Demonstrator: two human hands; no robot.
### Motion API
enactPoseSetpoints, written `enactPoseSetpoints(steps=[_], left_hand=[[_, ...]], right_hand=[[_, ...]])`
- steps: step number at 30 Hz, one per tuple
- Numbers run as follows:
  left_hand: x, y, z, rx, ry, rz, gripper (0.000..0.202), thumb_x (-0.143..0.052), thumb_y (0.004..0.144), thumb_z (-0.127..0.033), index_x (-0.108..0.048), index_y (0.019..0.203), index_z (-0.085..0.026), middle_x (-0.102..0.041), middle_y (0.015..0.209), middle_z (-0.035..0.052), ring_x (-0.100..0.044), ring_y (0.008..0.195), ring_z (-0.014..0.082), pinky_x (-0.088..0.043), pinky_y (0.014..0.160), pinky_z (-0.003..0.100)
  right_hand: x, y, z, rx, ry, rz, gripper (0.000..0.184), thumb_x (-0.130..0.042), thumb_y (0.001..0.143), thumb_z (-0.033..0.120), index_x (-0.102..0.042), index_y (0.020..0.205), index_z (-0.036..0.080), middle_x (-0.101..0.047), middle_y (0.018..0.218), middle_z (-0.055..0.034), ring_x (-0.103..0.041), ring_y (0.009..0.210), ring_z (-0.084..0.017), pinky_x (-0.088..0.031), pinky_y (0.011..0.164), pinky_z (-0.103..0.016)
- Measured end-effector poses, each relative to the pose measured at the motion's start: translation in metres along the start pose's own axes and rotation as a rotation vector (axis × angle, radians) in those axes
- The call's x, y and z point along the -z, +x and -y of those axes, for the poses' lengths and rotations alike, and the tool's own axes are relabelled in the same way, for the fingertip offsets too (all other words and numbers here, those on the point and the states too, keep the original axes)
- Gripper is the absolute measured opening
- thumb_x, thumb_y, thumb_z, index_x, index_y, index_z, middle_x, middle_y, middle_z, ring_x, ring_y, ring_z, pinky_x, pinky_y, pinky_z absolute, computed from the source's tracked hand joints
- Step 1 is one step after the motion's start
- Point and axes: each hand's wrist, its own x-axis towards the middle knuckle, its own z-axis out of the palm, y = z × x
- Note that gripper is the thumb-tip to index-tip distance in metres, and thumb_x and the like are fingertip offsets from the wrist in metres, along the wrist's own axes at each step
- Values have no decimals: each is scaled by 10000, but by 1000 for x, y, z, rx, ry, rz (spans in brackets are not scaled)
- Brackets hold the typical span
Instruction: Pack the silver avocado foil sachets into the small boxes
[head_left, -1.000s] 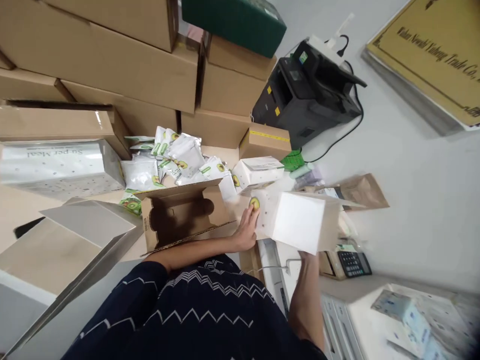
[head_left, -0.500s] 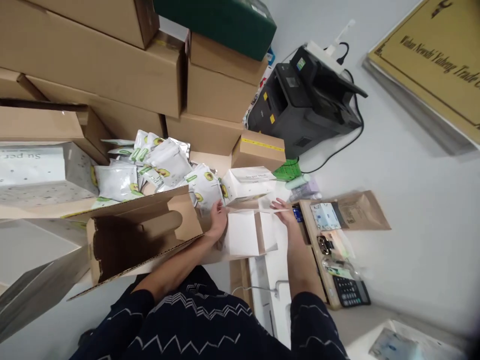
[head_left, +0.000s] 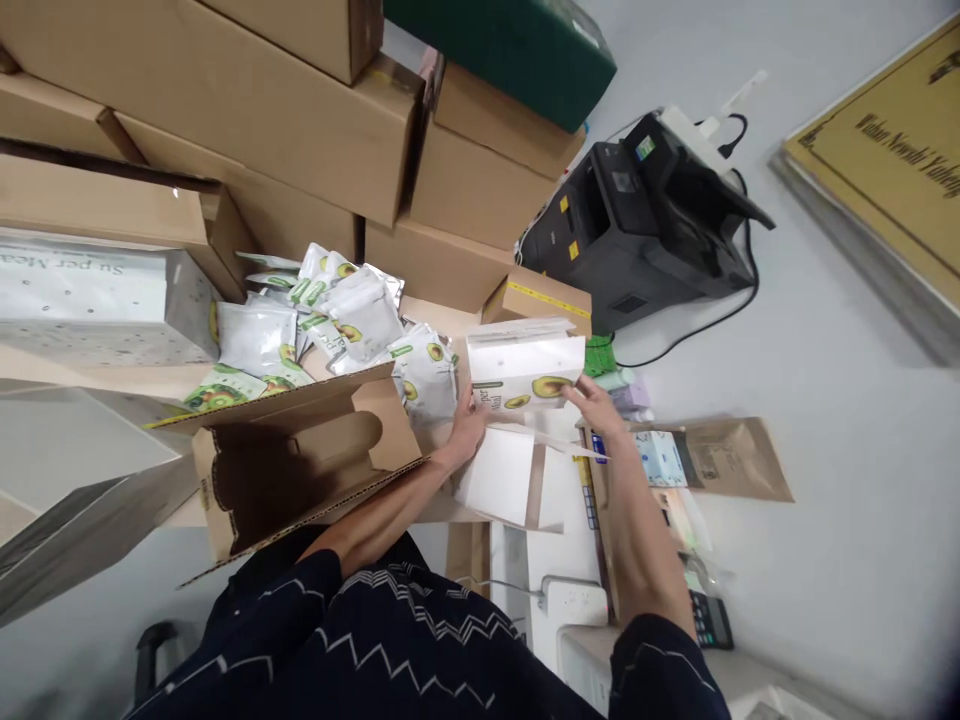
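Note:
A white avocado-print box (head_left: 525,372), its flaps standing up, is tipped so that its printed face shows. My left hand (head_left: 469,425) grips its lower left corner. At the right edge of that face, the thumb and fingers of my right hand (head_left: 596,402) are closed on the box. Just below, nearer my body, lies an open white box (head_left: 499,470) with its flaps out; its flap passes by my right wrist. Left of my left hand are several white avocado-print sachets (head_left: 424,378) in a loose pile.
A long open cardboard box (head_left: 307,460) stands beside my left forearm. Stacked brown cartons (head_left: 285,110) and a green box (head_left: 502,55) rise behind. A black printer (head_left: 630,230) is at the back right. A brown paper bag (head_left: 739,460) and calculator (head_left: 711,618) are farther right.
The avocado-print box has been tilted up, turning its printed face toward me. Both hands have moved onto it, and the right hand has left the open white box's flap. The camera view has shifted.

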Motion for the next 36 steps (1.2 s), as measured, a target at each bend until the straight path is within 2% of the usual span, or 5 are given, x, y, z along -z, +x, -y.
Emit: enactPoseSetpoints(steps=[6, 14, 22, 30, 36], left_hand=[[-35, -16, -35, 0, -221, 0, 426, -681, 852, -316, -473, 1223, -340, -604, 1350, 12, -648, 1120, 174, -515, 1022, 455], [-64, -15, -112, 79, -698, -72, 131, -527, 911, -218, -541, 1041, -224, -674, 1058, 50, -668, 1088, 211, -519, 1035, 460], [-60, -28, -176, -32, -811, 214, 184, -473, 920, -220, -602, 1046, -187, -698, 1151, 89, -551, 1324, 276, -414, 1149, 517], [-64, -31, -172, 127, -853, 153, 139, -524, 797, -150, -451, 695, -210, -613, 712, 30, -702, 951, 235, -525, 994, 465], [-61, -24, -145, -111, -585, 62, 260, -609, 723, -113, -477, 913, -231, -651, 841, -44, -694, 854, 156, -506, 1012, 453]], right_hand=[[17, 19, 166, 486, -516, -31, 488, -542, 921, 496, -642, 1349, 286, -589, 1234, -80, -542, 1197, -238, -426, 1070, -443], [-146, 53, 360, 761, -1123, 85, 421, -394, 1004, 552, -711, 1169, 329, -694, 1055, -71, -535, 1168, -364, -329, 986, -713], [-211, 86, 410, 854, -1241, 3, 489, -476, 974, 601, -764, 883, 216, -705, 882, -73, -568, 1155, -399, -272, 975, -754], [-179, 26, 430, 713, -1293, 14, 448, -383, 1055, 484, -705, 1104, 177, -694, 1137, -67, -478, 1277, -360, -238, 1041, -707], [-104, -21, 395, 564, -1152, -161, 662, -476, 949, 675, -551, 1319, 131, -578, 1378, -169, -482, 1285, -372, -329, 1046, -640]])
